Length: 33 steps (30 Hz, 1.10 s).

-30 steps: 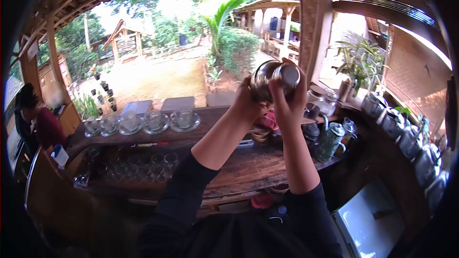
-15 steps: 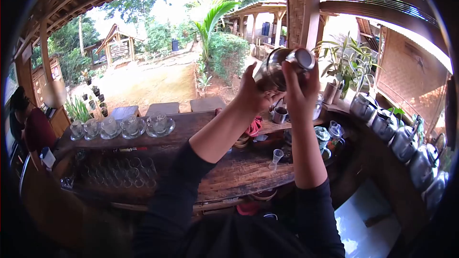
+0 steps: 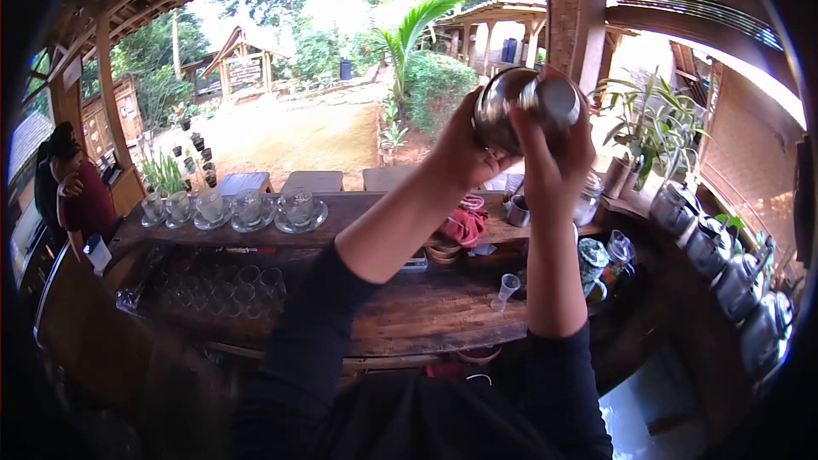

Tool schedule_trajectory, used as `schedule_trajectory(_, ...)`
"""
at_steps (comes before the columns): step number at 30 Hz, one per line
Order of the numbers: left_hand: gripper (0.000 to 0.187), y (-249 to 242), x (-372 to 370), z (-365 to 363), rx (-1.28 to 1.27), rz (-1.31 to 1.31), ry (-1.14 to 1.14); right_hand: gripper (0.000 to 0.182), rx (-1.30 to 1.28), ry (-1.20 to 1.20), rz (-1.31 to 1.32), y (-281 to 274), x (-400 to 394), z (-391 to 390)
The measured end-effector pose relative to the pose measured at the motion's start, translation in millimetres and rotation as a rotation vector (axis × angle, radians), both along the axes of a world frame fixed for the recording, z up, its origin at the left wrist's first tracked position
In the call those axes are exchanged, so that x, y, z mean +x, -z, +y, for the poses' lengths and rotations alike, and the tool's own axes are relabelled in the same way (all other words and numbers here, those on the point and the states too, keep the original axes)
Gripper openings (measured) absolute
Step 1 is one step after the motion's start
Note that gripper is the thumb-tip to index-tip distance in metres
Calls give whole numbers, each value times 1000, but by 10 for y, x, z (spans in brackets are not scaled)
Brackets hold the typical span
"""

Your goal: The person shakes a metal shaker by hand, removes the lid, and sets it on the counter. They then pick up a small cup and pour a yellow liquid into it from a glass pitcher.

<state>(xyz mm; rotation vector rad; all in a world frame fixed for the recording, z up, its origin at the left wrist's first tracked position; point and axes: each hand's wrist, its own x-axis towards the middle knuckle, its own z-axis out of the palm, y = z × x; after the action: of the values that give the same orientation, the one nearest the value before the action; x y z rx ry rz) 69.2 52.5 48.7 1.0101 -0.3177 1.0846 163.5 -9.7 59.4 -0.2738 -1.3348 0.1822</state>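
Note:
Both my hands are raised in front of me, wrapped around a shiny metal cocktail shaker. The shaker is tilted, its rounded end with a flat top pointing to the right and towards me. My left hand grips the body from the left and below. Around the narrower end, my right hand is closed, with fingers over the cap. Below them on the wooden counter stands a small clear double-ended measuring cup. A red cloth lies behind it, close to a metal cup.
Glasses on saucers line the counter's raised ledge at left, above rows of upturned glasses. Several metal kettles stand along the right side. A glass jar is near my right forearm. Another person stands at far left.
My view has turned slightly left, so the surroundings sit further right. The shaker has moved a little up, its angle slightly changed, still in both hands.

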Motion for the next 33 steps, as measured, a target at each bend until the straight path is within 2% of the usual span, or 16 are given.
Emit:
schedule_trajectory(1,32,-17,-47,-35,259,-76,52,46,311,264,-111,12,-23,-135)
schedule_trajectory(2,43,-69,-222,-95,167,-85,538,46,665,501,-257,-11,-23,-285)
schedule_trajectory(4,60,-69,-439,-342,67,-8,536,67,346,1047,-816,795,12,-230)
schedule_trajectory(9,55,41,-860,-565,-18,-15,448,58,792,290,-348,217,-532,-404)
schedule_trajectory(11,52,315,-1014,-157,-9,-47,276,59,624,233,-267,165,-890,61)
schedule_trajectory(13,42,322,-1135,-284,-125,2,-298,45,86,6,-152,139,-1142,-33)
schedule_trajectory(16,42,348,-1482,-883,-119,-122,13,29,613,142,-259,140,-1275,-608)
schedule_trajectory(17,45,348,-1583,-1142,-49,-132,68,25,472,440,-492,207,-1315,-1062)
schedule_trajectory(20,52,413,-1874,-1515,201,-186,-70,44,461,296,-502,478,-1544,-909)
schedule_trajectory(23,61,519,-2410,-1465,-30,-167,-194,73,441,132,-521,815,-1870,-703)
schedule_trajectory(24,56,646,-2757,-1147,-69,-209,193,65,558,-16,-411,656,-2214,-548)
schedule_trajectory(25,48,971,-2966,-844,-211,-227,-236,59,668,-166,-299,445,-2592,-420)
schedule_trajectory(27,43,836,-3024,-1087,-621,-281,-582,50,-103,-506,-303,419,-2961,-573)
schedule_trajectory(29,43,922,-3133,-1460,-487,-341,-667,44,-82,-653,-349,443,-2952,-907)
schedule_trajectory(31,50,930,-3425,-1856,-372,-388,40,42,668,-274,-546,422,-2891,-1174)
schedule_trajectory(33,51,843,-3539,-2113,-298,-345,-107,73,-236,-348,-504,808,-2853,-2028)
